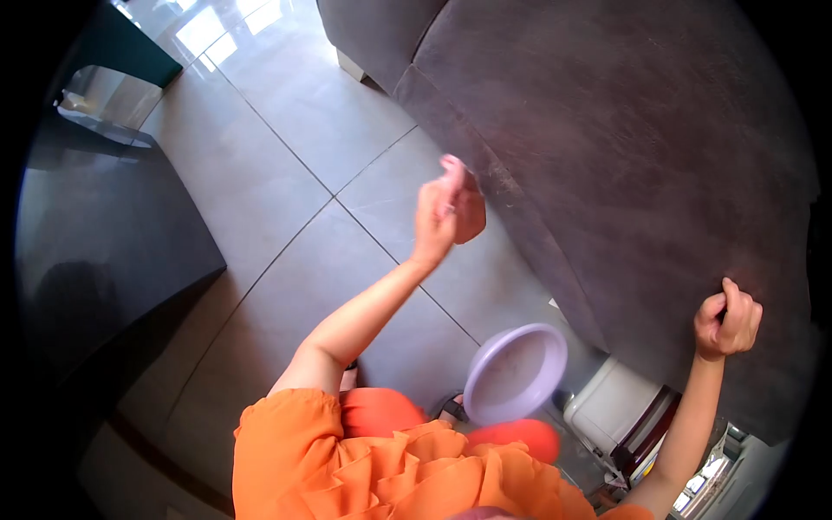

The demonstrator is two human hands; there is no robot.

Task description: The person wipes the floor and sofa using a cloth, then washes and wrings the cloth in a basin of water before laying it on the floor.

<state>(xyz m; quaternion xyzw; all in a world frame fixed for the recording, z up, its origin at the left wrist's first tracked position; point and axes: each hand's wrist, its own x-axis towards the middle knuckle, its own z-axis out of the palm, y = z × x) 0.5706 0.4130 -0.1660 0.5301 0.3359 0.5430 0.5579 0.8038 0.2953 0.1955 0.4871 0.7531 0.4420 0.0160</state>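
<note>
My left hand (445,212) is raised above the tiled floor, beside the front edge of the sofa (624,156). Its fingers are curled and slightly blurred. A brownish patch at its far side could be shaded fingers or a small held thing; I cannot tell which. Over the sofa's dark brown surface, at the right, my right hand (730,321) is closed with the fingers bent and the thumb near them. Nothing shows in it. Below and between the hands, a pale purple basin (473,394) stands tilted in view close to my feet and knees.
Grey floor tiles (286,251) stretch out at the left and centre. A dark, shiny piece of furniture (113,225) stands at the left. Near the sofa's lower end is a whitish box-like object (611,399) with dark red trim, beside other clutter.
</note>
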